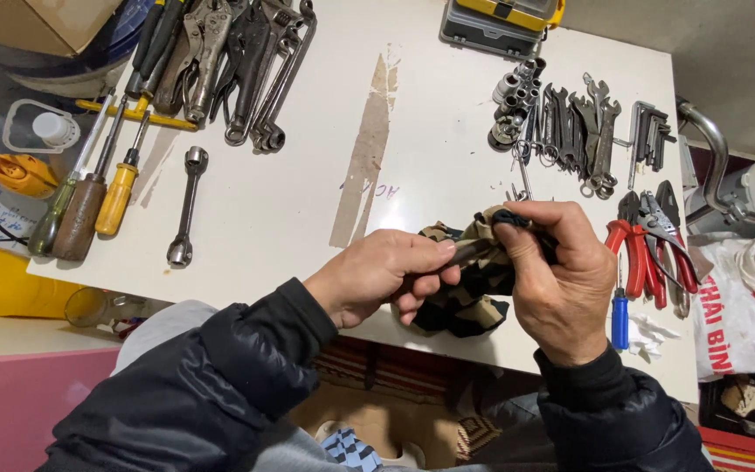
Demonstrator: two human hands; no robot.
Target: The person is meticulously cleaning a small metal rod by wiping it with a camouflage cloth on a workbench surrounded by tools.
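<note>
My left hand grips one end of a dark, slim metal tool just above the near edge of the white table. My right hand holds a camouflage-patterned rag wrapped around the tool's other end, with a black tip showing at my fingertips. Part of the rag hangs below both hands. Both arms wear black padded sleeves.
Screwdrivers and a socket wrench lie at the left, with pliers and wrenches behind them. Sockets and spanners sit at the far right, red-handled pliers and a blue screwdriver near my right hand. A plastic bag lies off the table's right.
</note>
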